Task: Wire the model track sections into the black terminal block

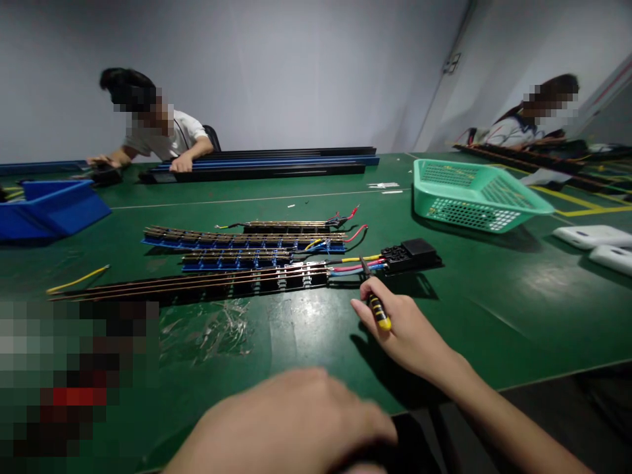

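My right hand (405, 322) is closed around a hand tool (379, 312) with a black-and-yellow handle and a narrow dark tip; I cannot make out its exact kind. The tip points at the red, blue and yellow wires (353, 268). These wires run from a black connector block (415, 255) to a long black strip with copper-coloured rods (212, 284). Close to the camera at the bottom is my left hand (286, 421), its back towards me, smeared by motion with the fingers mostly hidden.
Blue strips with metal rods (241, 240) lie behind the long strip. A green basket (474, 197) stands at right, a blue bin (54, 210) at left. Plastic scraps (230, 329) litter the green table (306, 342). Two people work across the table, one beside long rails (276, 170).
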Available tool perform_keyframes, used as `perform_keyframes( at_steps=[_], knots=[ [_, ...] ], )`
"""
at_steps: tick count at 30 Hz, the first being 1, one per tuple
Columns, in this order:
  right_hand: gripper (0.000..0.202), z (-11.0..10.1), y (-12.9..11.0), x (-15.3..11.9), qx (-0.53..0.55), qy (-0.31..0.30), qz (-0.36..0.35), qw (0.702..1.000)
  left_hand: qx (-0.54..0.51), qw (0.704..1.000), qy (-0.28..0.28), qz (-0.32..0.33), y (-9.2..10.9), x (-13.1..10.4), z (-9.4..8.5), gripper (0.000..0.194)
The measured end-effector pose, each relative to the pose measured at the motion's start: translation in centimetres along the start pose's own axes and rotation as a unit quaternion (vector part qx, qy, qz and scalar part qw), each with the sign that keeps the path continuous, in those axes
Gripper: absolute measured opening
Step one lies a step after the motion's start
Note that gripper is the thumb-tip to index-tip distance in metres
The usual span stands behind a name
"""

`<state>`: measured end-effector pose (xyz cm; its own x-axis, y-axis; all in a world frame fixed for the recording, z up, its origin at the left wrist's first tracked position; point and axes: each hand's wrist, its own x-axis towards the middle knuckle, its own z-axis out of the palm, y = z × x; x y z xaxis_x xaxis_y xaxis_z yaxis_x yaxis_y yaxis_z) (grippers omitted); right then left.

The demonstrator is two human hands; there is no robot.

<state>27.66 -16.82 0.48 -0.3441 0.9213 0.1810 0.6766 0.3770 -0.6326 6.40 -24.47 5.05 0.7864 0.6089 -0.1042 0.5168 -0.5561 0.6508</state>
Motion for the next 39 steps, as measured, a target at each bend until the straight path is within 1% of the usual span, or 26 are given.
perform_keyframes(
  at_steps=[2,3,4,6,7,8,9,10,12,14,16,18,20,22,23,24,25,26,27,29,30,31,33,35,37,39],
  knots=[
    [0.021,-0.2,0.0,0.5,-0.011,-0.025,-0.001,1.000,0.060,0.990,0.123,-0.025,-0.7,2.5,-3.9,0.032],
    [0.022,-0.2,0.1,0.7,-0.011,-0.027,-0.001,1.000,0.094,0.976,0.188,-0.050,-1.7,3.9,-5.5,0.034],
    [0.024,-0.1,0.1,0.9,-0.007,-0.023,0.001,1.000,0.128,0.956,0.249,-0.091,-3.0,5.2,-6.9,0.035],
    [0.028,0.2,0.3,1.2,0.019,-0.007,0.007,1.000,0.194,0.901,0.343,-0.181,-6.5,7.3,-8.7,0.041],
    [0.030,0.4,0.4,1.2,0.040,0.003,0.012,0.999,0.220,0.870,0.374,-0.232,-8.3,8.1,-9.1,0.044],
    [0.032,0.6,0.5,1.3,0.064,0.012,0.016,0.998,0.242,0.845,0.386,-0.281,-10.1,8.6,-9.4,0.048],
    [0.034,0.7,0.6,1.3,0.089,0.022,0.021,0.996,0.255,0.829,0.379,-0.322,-11.7,8.8,-9.4,0.053],
    [0.035,0.9,0.6,1.2,0.114,0.031,0.027,0.993,0.262,0.824,0.360,-0.350,-13.0,9.0,-9.3,0.058],
    [0.037,1.1,0.7,1.2,0.172,0.047,0.042,0.983,0.256,0.826,0.313,-0.392,-14.8,8.9,-8.8,0.066],
    [0.040,1.3,0.7,1.1,0.243,0.051,0.063,0.967,0.242,0.834,0.280,-0.408,-15.7,8.8,-8.2,0.070],
    [0.043,1.5,0.4,1.1,0.319,0.053,0.092,0.942,0.241,0.840,0.269,-0.405,-15.9,8.8,-7.9,0.072],
    [0.045,1.8,0.1,1.2,0.407,0.069,0.130,0.901,0.246,0.841,0.267,-0.402,-15.8,8.9,-7.7,0.072],
    [0.045,2.3,-0.2,1.3,0.503,0.099,0.169,0.842,0.250,0.839,0.264,-0.405,-15.6,8.9,-7.7,0.072],
    [0.046,2.7,-0.3,1.6,0.578,0.129,0.191,0.783,0.253,0.837,0.261,-0.408,-15.4,9.0,-7.8,0.071],
    [0.046,2.8,-0.3,1.7,0.598,0.138,0.194,0.766,0.253,0.837,0.261,-0.409,-15.3,9.0,-7.8,0.070],
    [0.046,2.9,-0.2,1.7,0.603,0.138,0.192,0.762,0.252,0.836,0.263,-0.410,-15.3,9.0,-7.7,0.070],
    [0.046,2.9,-0.1,1.7,0.593,0.130,0.185,0.773,0.250,0.835,0.267,-0.411,-15.2,9.0,-7.7,0.069],
    [0.044,2.8,0.0,1.5,0.565,0.117,0.173,0.798,0.248,0.834,0.270,-0.411,-15.2,9.0,-7.7,0.067],
    [0.042,2.6,0.0,1.2,0.522,0.104,0.156,0.832,0.247,0.834,0.274,-0.411,-15.3,9.0,-7.7,0.065],
    [0.034,2.2,-0.2,0.1,0.397,0.088,0.114,0.907,0.246,0.833,0.281,-0.408,-15.4,9.0,-7.7,0.062],
    [0.030,2.0,-0.5,-0.7,0.330,0.083,0.091,0.936,0.246,0.833,0.283,-0.406,-15.4,9.0,-7.7,0.060],
    [0.026,1.8,-0.9,-1.6,0.271,0.074,0.069,0.957,0.245,0.834,0.284,-0.405,-15.5,9.0,-7.7,0.059],
    [0.023,1.1,-2.1,-3.3,0.195,0.047,0.021,0.980,0.244,0.834,0.287,-0.403,-15.6,9.0,-7.7,0.058],
    [0.025,0.2,-3.3,-4.2,0.169,0.031,-0.035,0.985,0.245,0.833,0.291,-0.401,-15.7,9.0,-7.7,0.056],
    [0.029,-0.8,-4.3,-3.7,0.180,0.028,-0.073,0.980,0.247,0.834,0.297,-0.393,-15.7,9.0,-7.6,0.055],
    [0.034,-1.8,-4.8,-1.7,0.224,0.021,-0.074,0.971,0.247,0.835,0.308,-0.383,-15.7,8.9,-7.5,0.053]
  ],
)
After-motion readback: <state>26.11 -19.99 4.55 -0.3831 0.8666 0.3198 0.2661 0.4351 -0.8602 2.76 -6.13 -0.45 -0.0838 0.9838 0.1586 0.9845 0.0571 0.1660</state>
